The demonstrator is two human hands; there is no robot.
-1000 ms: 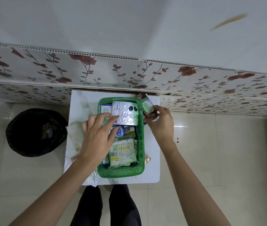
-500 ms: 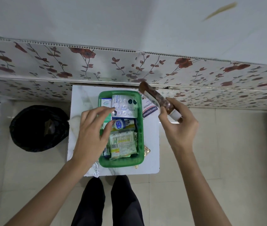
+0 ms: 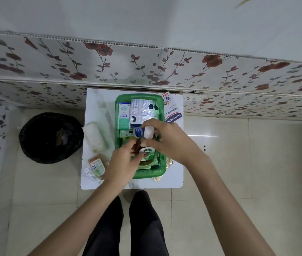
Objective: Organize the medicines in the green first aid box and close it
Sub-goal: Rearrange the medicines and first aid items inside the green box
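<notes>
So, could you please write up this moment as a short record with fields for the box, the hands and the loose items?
box: green first aid box, open, on the white table
in box: Optibex carton, blister strips
left hand: on the Dettol bottle above the box
right hand: grip at the bottle's white cap
outside box: Hansaplast packet right, gauze roll left
floor: black bin

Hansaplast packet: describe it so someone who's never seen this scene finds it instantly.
Start at the small white table against the floral wall. The green first aid box sits on it; look just outside the box's right rim, at the far corner. The Hansaplast packet lies flat there, the only item with a red band and large white lettering.
</notes>
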